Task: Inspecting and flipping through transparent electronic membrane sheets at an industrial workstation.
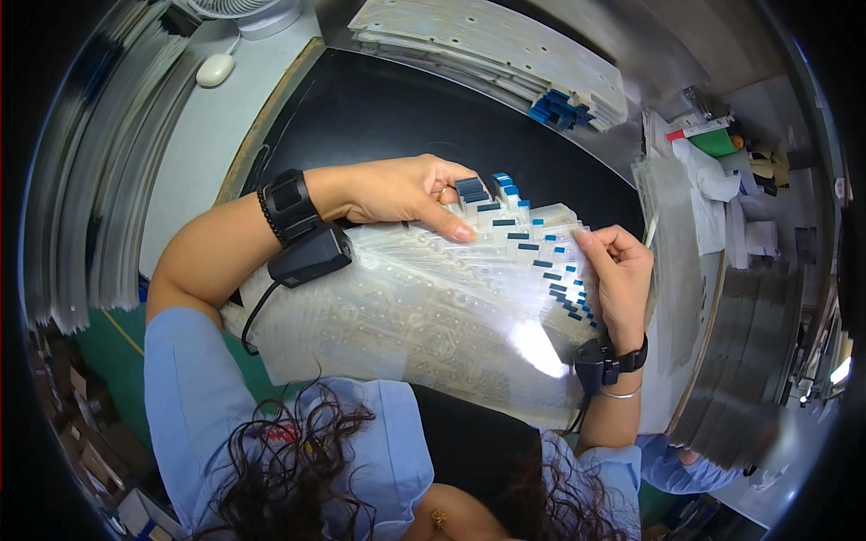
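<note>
Dark curly hair (289,469) and pale blue sleeves (194,388) fill the near edge, hiding the near rim of the black work mat (379,108). On that mat lies a fanned stack of translucent flexible circuit sheets with blue and black tab ends (433,307), spread across the middle between both hands. At its far left, the left hand (401,194) presses down with fingers curled, the fingertips pinning one black tab. On the right, the right hand (622,279) has its fingers closed on the stack's tabbed edge — thumb on top. Both wrists carry black strapped devices (307,248) with cables. Farther off lies a second pile of similar sheets (496,45); a white computer mouse (215,69) sits far left, and white papers with a red-and-green marker (708,140) crowd the right.
</note>
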`<state>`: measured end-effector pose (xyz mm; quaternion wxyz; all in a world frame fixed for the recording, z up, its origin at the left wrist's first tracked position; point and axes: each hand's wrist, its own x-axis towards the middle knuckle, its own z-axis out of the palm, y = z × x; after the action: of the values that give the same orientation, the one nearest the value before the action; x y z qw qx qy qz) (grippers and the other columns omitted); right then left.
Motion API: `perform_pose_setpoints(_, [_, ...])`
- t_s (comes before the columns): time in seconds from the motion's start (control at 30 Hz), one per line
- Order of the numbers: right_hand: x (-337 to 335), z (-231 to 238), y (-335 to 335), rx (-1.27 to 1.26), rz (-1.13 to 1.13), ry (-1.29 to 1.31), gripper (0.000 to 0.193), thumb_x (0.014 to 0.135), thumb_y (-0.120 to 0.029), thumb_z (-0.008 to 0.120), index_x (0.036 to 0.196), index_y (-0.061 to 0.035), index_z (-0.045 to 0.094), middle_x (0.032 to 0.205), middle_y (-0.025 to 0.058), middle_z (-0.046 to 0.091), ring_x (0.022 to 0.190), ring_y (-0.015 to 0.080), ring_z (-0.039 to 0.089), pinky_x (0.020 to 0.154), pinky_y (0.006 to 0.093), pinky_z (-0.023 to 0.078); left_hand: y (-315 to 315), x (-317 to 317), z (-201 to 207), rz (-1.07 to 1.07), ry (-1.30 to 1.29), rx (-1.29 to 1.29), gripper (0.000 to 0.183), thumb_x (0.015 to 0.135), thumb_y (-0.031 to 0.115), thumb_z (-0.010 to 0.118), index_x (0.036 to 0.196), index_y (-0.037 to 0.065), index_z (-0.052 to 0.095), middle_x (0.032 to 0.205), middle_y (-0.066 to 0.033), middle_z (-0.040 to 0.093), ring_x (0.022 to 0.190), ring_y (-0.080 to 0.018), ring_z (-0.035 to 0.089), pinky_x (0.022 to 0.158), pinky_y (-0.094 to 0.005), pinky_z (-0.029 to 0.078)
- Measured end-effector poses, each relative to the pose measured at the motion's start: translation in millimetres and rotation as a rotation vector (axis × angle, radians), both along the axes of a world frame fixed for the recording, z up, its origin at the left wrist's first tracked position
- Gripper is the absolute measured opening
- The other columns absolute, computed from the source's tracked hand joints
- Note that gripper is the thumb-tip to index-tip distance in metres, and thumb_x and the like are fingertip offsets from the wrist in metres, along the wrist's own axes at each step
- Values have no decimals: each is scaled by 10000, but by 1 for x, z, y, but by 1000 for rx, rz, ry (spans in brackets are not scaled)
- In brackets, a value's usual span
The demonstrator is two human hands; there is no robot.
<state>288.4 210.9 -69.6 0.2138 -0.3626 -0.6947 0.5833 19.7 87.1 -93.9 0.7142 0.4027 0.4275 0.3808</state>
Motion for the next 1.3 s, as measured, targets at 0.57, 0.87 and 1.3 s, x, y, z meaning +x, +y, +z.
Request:
perform_pose_setpoints(0.57, [1,-1,-1,-84,19,53,99,853,-65,660,901,20,641,775,24,646,650,31,563,596,153,437,1,-1,0,13,-39,-15,550,741,101,771,1203,-39,509,952,-77,664,854,-96,626,758,-206,499])
perform_pose_setpoints(0.87, [0,-2,-1,-101,45,-8,108,863,-73,651,902,26,632,777,21,630,650,37,560,608,157,444,1,-5,-2,-3,-42,-2,514,771,107,749,1213,-2,511,954,-97,672,816,-77,633,721,-192,500])
perform_pose_setpoints(1.3, [-5,3,-9,251,-56,-85,186,823,-97,703,947,38,667,742,50,662,628,65,582,579,205,473,0,-1,1,0,-52,-19,503,779,116,746,1211,-1,516,918,-79,680,787,-66,627,695,-186,497])
